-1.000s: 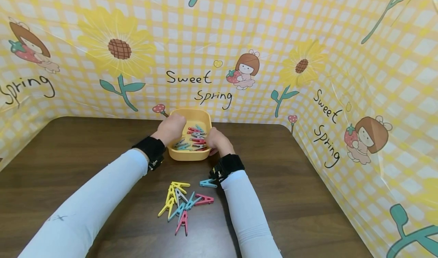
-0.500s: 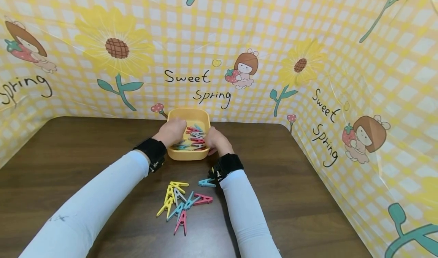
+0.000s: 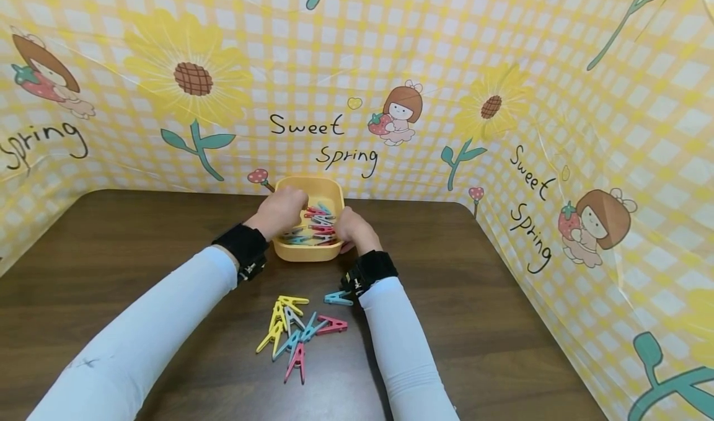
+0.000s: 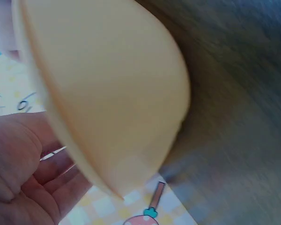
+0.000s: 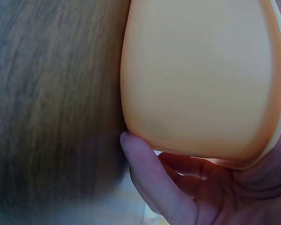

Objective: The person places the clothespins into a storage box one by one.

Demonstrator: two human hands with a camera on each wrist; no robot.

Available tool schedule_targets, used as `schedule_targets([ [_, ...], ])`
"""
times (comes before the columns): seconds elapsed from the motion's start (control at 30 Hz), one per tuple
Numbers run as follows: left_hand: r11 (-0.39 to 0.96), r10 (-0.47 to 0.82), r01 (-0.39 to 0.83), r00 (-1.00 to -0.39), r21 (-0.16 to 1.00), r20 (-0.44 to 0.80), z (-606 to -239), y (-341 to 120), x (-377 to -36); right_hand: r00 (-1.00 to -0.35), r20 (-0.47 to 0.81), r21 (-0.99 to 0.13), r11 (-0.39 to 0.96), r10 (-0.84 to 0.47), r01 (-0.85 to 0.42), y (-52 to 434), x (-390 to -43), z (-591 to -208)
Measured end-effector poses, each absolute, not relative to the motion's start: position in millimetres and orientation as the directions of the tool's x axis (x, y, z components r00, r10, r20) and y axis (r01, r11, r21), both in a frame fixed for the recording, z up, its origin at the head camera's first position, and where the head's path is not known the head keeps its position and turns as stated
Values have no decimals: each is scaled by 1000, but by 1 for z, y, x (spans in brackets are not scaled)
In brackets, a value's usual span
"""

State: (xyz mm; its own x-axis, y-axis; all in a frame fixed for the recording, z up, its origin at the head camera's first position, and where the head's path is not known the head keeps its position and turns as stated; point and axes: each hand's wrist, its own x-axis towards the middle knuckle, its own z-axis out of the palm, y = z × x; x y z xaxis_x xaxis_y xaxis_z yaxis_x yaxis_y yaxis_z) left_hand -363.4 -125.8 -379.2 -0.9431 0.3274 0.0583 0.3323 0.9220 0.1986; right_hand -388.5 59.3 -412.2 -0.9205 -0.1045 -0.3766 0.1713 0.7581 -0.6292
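**Both hands at the yellow tub of pegs**

Here is the left hand [image 3: 281, 209], reaching over the near left corner of a smooth, rounded yellow plastic tub [image 3: 305, 253], fingers curled down among the pegs inside; whether it pinches one cannot be told from above. The left wrist view shows only the tub's glossy curved outer wall [image 4: 117, 93] and a relaxed palm [image 4: 18, 173] beside the rim.

The right hand [image 3: 352, 229] grips the tub's right wall. In the right wrist view a finger [image 5: 150, 178] lies along the outside of the tub [image 5: 201, 75] low down by its base, the palm cupped just beyond the rim.

Inside the tub sits a jumble of plastic clothes pegs [image 3: 318, 226], pink, blue and grey, heaped across the bottom.

The tub stands toward the back of a dark, wood-grained tabletop [image 3: 111, 260], close to the rear edge. In front of it, between the two white sleeves, a loose pile of pegs [image 3: 295, 331] lies flat on the wood: yellow, blue, grey and pink, some overlapping. One blue peg [image 3: 338, 297] lies apart, just beside the black strap on the right wrist [image 3: 370, 269].

A shiny yellow checked sheet [image 3: 502, 67] printed with sunflowers walls in the back and right edges. Bare wood stretches wide on the left and on the right.
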Motion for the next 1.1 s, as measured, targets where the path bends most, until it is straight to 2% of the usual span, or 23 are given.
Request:
schedule_targets([
  [0.2, 901, 331, 362, -929, 237, 163, -365, -123, -337, -914, -388, -616, 770, -114, 165, 59, -384, -409],
  [0.3, 881, 346, 398, -911, 254, 226, -357, -121, -315, -918, -377, -623, 766, -118, 158, 59, -385, -410],
  [0.4, 856, 373, 431, -897, 287, 235, -347, -118, -288, -924, -363, -626, 766, -118, 148, 59, -385, -411],
  [0.57, 802, 458, 486, -873, 347, 165, -336, -110, -239, -924, -361, -635, 758, -125, 145, 61, -383, -410],
  [0.7, 781, 535, 517, -843, 351, 53, -342, -106, -216, -925, -355, -654, 743, -133, 144, 64, -381, -409],
  [0.83, 776, 574, 522, -818, 353, -51, -353, -105, -208, -923, -366, -634, 757, -115, 158, 63, -382, -411],
  [1.1, 806, 553, 470, -814, 359, -178, -377, -106, -209, -928, -354, -639, 755, -119, 147, 59, -384, -414],
])
